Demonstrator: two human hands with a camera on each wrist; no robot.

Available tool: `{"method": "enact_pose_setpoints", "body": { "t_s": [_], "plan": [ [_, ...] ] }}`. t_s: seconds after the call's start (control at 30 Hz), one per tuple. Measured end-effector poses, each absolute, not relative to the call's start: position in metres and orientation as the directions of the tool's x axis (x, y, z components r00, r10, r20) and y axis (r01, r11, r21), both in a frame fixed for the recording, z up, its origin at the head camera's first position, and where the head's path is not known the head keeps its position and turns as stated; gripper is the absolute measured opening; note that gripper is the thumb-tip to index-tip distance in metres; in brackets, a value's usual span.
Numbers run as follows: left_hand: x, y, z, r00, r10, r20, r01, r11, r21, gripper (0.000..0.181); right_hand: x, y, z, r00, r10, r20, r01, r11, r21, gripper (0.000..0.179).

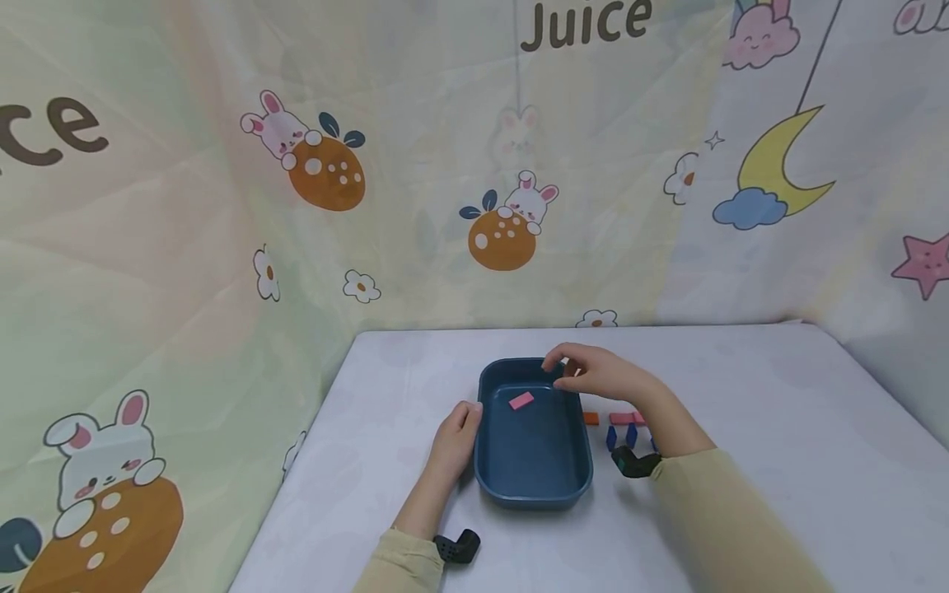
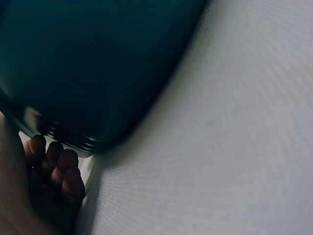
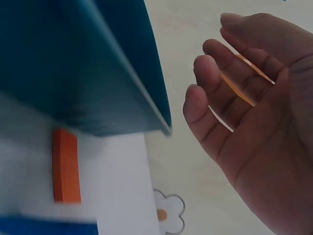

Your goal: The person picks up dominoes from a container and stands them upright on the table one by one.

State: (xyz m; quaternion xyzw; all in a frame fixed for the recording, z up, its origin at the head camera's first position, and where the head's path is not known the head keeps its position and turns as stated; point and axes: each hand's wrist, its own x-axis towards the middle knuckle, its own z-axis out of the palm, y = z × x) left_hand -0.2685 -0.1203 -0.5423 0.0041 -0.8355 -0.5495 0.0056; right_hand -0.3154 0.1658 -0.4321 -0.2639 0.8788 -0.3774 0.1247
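A dark blue rectangular tray (image 1: pixel 530 461) stands on the white table, with one pink block (image 1: pixel 521 400) lying in its far part. My left hand (image 1: pixel 455 441) holds the tray's left side, thumb at the rim; in the left wrist view its fingers (image 2: pixel 69 182) curl beside the dark tray wall (image 2: pixel 98 73). Over the far right corner of the tray hovers my right hand (image 1: pixel 604 375). Its thumb and bent fingers stand apart with nothing between them, as the right wrist view also shows of this hand (image 3: pixel 259 117).
Right of the tray lie an orange block (image 1: pixel 591 418), pink blocks (image 1: pixel 621 418) and several blue blocks (image 1: pixel 631 435), partly hidden by the right wrist. A patterned cloth (image 1: pixel 423 165) hangs behind and beside the table (image 1: pixel 741 395).
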Motion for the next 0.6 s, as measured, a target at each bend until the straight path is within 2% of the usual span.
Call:
{"method": "enact_pose_setpoints", "body": {
  "t_s": [0.2, 0.4, 0.6],
  "plan": [
    [-0.269, -0.12, -0.543, -1.0, -0.009, 0.009, 0.005, 0.395, 0.919, 0.043, -0.331, 0.137, -0.436, -0.807, -0.588, -0.057, -0.38, 0.591, -0.712, 0.027],
    [-0.27, -0.119, -0.543, -1.0, -0.009, 0.001, -0.002, 0.393, 0.92, 0.041, -0.346, 0.113, -0.448, -0.777, -0.622, -0.098, -0.375, 0.582, -0.721, 0.034],
    [-0.27, -0.119, -0.542, -1.0, -0.015, 0.0, -0.006, 0.4, 0.917, 0.04, -0.354, 0.095, -0.464, -0.776, -0.595, -0.207, -0.321, 0.656, -0.683, 0.033]
  ]
}}
